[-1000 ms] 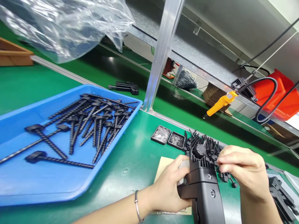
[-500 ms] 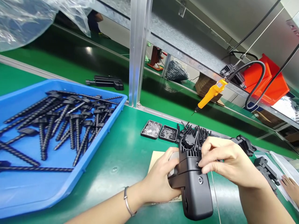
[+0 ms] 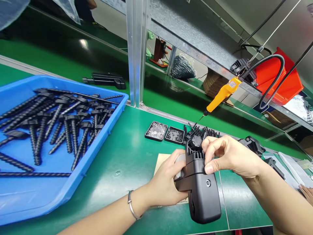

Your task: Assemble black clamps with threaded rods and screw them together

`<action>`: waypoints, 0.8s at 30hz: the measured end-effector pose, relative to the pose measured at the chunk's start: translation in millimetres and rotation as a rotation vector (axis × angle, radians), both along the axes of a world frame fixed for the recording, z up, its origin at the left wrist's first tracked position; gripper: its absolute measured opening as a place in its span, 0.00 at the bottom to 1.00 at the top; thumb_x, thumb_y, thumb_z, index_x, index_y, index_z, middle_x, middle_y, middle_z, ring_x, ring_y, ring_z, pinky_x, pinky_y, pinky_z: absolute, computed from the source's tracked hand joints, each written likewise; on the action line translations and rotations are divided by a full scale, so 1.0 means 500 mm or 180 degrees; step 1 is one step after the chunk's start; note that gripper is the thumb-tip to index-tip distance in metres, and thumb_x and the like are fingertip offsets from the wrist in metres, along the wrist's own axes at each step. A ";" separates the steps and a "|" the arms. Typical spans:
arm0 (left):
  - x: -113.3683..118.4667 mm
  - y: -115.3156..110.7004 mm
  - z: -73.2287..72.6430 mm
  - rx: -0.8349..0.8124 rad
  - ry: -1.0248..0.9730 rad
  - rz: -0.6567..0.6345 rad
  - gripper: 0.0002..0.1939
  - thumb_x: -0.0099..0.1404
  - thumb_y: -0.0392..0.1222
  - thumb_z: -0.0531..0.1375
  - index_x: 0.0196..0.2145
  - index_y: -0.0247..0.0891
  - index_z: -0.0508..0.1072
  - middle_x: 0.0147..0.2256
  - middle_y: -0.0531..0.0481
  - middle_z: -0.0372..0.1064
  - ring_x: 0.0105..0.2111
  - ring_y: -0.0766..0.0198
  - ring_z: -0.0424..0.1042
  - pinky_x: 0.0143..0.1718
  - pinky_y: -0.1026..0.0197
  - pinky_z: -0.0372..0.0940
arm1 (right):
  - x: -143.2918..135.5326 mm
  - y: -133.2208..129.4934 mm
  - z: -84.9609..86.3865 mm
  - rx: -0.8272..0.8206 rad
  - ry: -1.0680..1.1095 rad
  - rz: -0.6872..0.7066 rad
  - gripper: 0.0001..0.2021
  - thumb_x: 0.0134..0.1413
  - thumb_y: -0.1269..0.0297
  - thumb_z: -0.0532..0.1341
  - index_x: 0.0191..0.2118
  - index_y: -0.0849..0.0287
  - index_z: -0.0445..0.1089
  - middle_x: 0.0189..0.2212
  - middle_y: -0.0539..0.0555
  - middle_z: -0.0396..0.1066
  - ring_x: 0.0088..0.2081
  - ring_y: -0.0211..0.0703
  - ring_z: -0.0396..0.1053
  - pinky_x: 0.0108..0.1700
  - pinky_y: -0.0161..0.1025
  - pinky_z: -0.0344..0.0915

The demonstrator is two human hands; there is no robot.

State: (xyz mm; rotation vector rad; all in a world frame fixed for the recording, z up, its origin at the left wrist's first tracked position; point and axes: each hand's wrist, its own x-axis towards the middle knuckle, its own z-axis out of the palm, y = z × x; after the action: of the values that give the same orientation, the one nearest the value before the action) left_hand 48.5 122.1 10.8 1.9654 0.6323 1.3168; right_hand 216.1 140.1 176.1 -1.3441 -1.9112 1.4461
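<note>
My left hand (image 3: 168, 178) is wrapped round a black plastic housing (image 3: 204, 199), gripping it from the left side. A screw sits in a round recess on the housing's face, and a dark knob shows at its far end. My right hand (image 3: 226, 155) is closed in a pinch against the upper right edge of the housing; whatever lies between its fingertips is hidden. Beyond the housing are two small black trays, one with silvery screws (image 3: 156, 130) and one with dark screws (image 3: 175, 135). Several black threaded rods (image 3: 210, 132) lie behind my right hand.
A blue bin (image 3: 97, 156) with several threaded rods stands at left. An orange electric screwdriver (image 3: 222, 94) hangs above the bench. A metal post (image 3: 135, 55) rises behind. Red bins (image 3: 281, 81) are on the shelf. Another person's hand (image 3: 306, 192) shows at far right.
The whole view has shifted slightly. My right hand's fingertips have shifted a little on the housing and now cover its upper hole. My left hand keeps its hold.
</note>
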 end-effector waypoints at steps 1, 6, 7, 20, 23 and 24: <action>0.000 0.000 0.000 0.0000 -0.0010 -0.0006 0.20 0.56 0.31 0.64 0.46 0.41 0.69 0.47 0.45 0.62 0.46 0.53 0.63 0.44 0.54 0.66 | -0.002 -0.001 -0.001 -0.0080 0.0034 -0.0092 0.16 0.31 0.51 0.77 0.20 0.57 0.76 0.26 0.49 0.64 0.28 0.38 0.61 0.30 0.37 0.59; 0.000 -0.002 -0.001 -0.0006 0.0073 0.0041 0.17 0.57 0.30 0.63 0.43 0.40 0.68 0.47 0.45 0.61 0.46 0.54 0.63 0.45 0.54 0.65 | -0.008 -0.006 -0.012 -0.0652 0.0404 -0.0612 0.18 0.25 0.71 0.75 0.22 0.59 0.65 0.22 0.43 0.62 0.26 0.34 0.60 0.29 0.32 0.60; 0.000 -0.002 -0.001 -0.0027 0.0053 0.0028 0.17 0.57 0.30 0.63 0.43 0.41 0.68 0.47 0.45 0.61 0.46 0.54 0.63 0.45 0.54 0.65 | -0.004 -0.008 -0.013 -0.0686 0.0408 -0.0630 0.18 0.25 0.72 0.74 0.23 0.59 0.64 0.23 0.43 0.63 0.26 0.33 0.60 0.29 0.31 0.60; 0.000 -0.006 0.007 -0.0153 -0.0172 -0.0103 0.20 0.52 0.27 0.61 0.43 0.40 0.70 0.45 0.44 0.62 0.46 0.53 0.64 0.45 0.51 0.67 | 0.073 0.334 0.005 0.1765 0.0744 -0.2737 0.27 0.44 0.58 0.74 0.48 0.58 0.66 0.53 0.59 0.66 0.56 0.52 0.64 0.52 0.46 0.68; 0.000 -0.005 0.005 -0.0119 -0.0171 -0.0129 0.20 0.52 0.28 0.61 0.43 0.41 0.70 0.45 0.44 0.62 0.47 0.52 0.65 0.47 0.49 0.68 | 0.061 0.411 -0.002 0.1631 0.1168 -0.2434 0.12 0.59 0.63 0.65 0.45 0.63 0.68 0.42 0.55 0.70 0.42 0.45 0.71 0.44 0.44 0.71; 0.000 -0.005 0.005 -0.0088 -0.0172 -0.0112 0.19 0.52 0.28 0.61 0.42 0.40 0.70 0.45 0.44 0.62 0.47 0.52 0.65 0.47 0.49 0.69 | 0.058 0.417 -0.006 0.1593 0.1308 -0.2281 0.10 0.61 0.63 0.64 0.43 0.63 0.68 0.38 0.53 0.70 0.38 0.42 0.71 0.41 0.42 0.71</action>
State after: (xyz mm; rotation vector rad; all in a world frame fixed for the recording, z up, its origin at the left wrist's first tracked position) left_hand 48.4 119.6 13.1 1.9040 0.5843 1.3282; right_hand 244.8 348.7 173.2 -1.1836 -1.2152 0.7422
